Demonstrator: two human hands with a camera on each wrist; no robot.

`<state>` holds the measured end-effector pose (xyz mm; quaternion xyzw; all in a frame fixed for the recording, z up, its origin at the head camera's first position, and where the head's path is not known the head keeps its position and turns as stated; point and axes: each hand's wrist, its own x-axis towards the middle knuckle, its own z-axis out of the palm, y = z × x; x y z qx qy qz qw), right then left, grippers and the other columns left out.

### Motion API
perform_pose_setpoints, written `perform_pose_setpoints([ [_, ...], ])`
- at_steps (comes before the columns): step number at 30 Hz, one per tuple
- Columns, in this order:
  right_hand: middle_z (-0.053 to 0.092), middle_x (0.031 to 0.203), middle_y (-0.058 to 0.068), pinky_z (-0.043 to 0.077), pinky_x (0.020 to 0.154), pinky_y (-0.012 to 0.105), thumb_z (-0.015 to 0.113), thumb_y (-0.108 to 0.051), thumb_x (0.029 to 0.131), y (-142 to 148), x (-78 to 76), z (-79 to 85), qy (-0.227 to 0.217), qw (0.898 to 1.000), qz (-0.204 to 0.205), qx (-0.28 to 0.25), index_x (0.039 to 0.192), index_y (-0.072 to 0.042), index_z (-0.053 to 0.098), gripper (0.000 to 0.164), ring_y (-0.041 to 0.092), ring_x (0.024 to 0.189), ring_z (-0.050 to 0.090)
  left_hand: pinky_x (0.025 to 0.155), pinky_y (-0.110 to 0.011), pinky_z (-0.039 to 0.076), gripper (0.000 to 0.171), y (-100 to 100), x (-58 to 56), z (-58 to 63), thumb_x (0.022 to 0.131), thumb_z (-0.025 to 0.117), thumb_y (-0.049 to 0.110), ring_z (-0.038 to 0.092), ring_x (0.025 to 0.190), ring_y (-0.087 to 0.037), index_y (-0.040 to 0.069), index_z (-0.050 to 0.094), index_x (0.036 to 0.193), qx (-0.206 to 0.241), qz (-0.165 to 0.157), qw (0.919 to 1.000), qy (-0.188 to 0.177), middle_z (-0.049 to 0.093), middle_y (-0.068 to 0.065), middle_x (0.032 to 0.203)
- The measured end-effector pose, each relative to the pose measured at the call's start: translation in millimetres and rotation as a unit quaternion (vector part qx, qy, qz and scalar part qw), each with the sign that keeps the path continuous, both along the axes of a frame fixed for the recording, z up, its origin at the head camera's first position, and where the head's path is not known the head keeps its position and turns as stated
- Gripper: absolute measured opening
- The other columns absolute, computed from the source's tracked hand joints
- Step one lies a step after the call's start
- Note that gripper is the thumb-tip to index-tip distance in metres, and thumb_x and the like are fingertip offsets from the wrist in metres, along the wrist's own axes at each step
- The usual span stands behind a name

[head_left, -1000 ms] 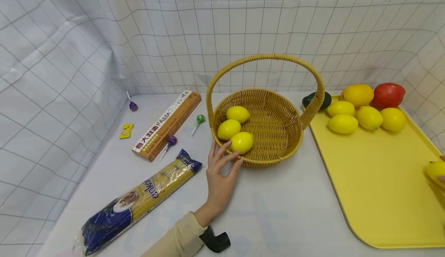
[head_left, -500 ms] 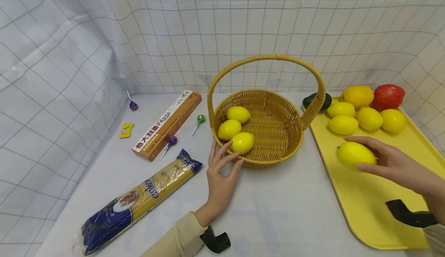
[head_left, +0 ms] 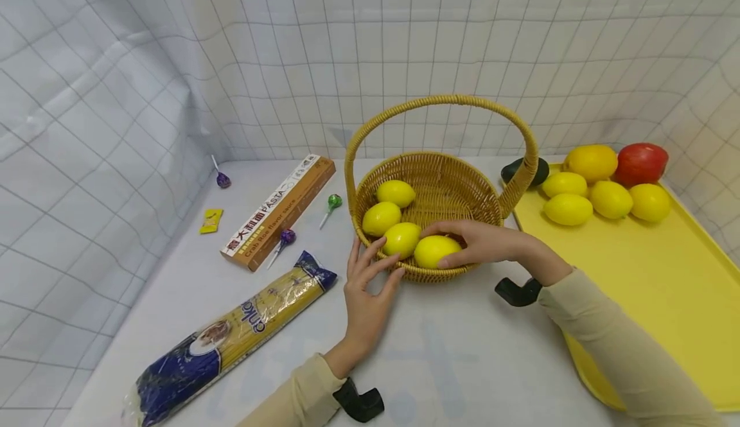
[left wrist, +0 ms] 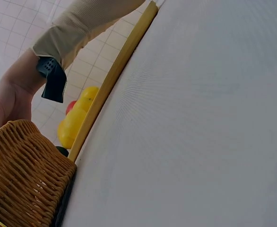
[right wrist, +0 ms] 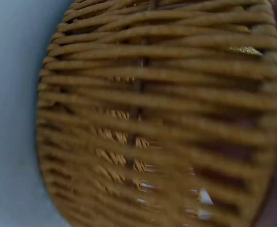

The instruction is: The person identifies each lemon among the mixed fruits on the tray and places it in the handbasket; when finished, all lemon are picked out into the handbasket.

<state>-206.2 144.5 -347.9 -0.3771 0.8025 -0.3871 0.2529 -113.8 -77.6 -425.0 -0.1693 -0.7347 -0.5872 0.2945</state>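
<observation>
The lemon (head_left: 437,252) in the right hand (head_left: 491,242) is yellow, the woven basket (head_left: 448,186) around it tan. Right of that hand, the tray (head_left: 670,279) is plain yellow. Left of the left hand (head_left: 369,305): a blue-and-yellow packet (head_left: 239,338), a brown-and-white box (head_left: 280,213). Beyond both, white cloth (head_left: 399,48) gridded grey.

So the long brown-and-white box (head_left: 280,214) says "PASTA" right by "大利面", plus "Crab Roe flavor sauce" along its brown side. The blue-and-yellow pack (head_left: 236,338) starts "ank", can't make out the rest. Print on the little yellow packet (head_left: 211,221)? Way too small.
</observation>
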Motion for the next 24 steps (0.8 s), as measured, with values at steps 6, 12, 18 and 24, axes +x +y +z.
perform_pose_setpoints([
  [6, 0.048, 0.131, 0.003, 0.04, 0.091, 0.04, 0.064, -0.029, 0.091, -18, -5.7, -11.5, 0.015, 0.999, 0.034, 0.015, 0.134, -0.013, 0.048, 0.049, 0.018, 0.111, 0.048, 0.105, -0.059, 0.014, 0.023, 0, 1.3, -1.1, 0.081, 0.072, 0.001, 0.018, 0.137, -0.034, 0.005, 0.072, 0.104, -0.005, 0.003, 1.0, 0.001, 0.053, -0.008, 0.13],
  [12, 0.049, 0.131, 0.008, 0.043, 0.09, 0.04, 0.063, -0.024, 0.091, -33, -4.9, -15.3, 0.051, 0.998, 0.014, 0.016, 0.134, -0.01, 0.049, 0.047, 0.02, 0.11, 0.049, 0.105, -0.06, 0.015, 0.023, 1, 5.1, 10.6, 0.078, 0.072, -0.007, 0.019, 0.135, -0.039, -0.001, 0.071, 0.101, 0.003, 0.004, 1.0, 0.003, 0.055, -0.015, 0.127],
  [18, 0.047, 0.134, 0.014, 0.036, 0.099, 0.048, 0.064, -0.017, 0.091, -22, 1.4, -6.6, 0.126, 0.99, -0.05, -0.022, 0.135, -0.002, 0.046, 0.05, 0.029, 0.122, 0.043, 0.103, -0.063, 0.014, 0.022, 5, 8.5, 22.0, 0.077, 0.071, -0.009, 0.019, 0.133, -0.046, -0.005, 0.07, 0.099, 0.004, 0.0, 1.0, 0.001, 0.054, -0.022, 0.124],
  [24, 0.046, 0.137, 0.003, 0.035, 0.101, 0.041, 0.058, -0.02, 0.095, 43, 32.4, 30.6, 0.111, 0.992, -0.054, 0.013, 0.138, -0.011, 0.046, 0.046, 0.022, 0.125, 0.04, 0.105, -0.06, 0.014, 0.022, 1, 1.3, 4.8, 0.079, 0.072, -0.003, 0.018, 0.135, -0.04, -0.001, 0.071, 0.101, 0.0, 0.008, 1.0, 0.002, 0.054, -0.016, 0.128],
])
